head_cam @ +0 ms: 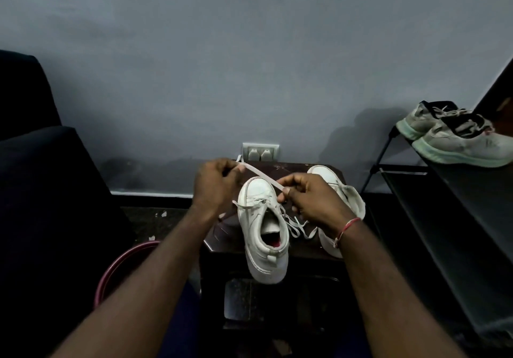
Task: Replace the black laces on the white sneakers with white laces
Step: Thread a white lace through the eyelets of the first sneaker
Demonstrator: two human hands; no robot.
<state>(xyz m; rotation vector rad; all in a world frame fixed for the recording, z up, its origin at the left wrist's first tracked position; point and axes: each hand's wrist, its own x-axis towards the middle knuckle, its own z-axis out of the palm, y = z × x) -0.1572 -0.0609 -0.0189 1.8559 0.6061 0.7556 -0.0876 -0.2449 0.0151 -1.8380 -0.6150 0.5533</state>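
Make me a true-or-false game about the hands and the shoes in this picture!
1. The left hand and the right hand each pinch the white lace stretched between them. True.
2. The middle sneaker lies on the floor. False: it stands on a small dark table.
3. A pair of grey shoes sits on the black rack at the right. True.
4. The red thread band is on the left wrist. False: it is on the right wrist.
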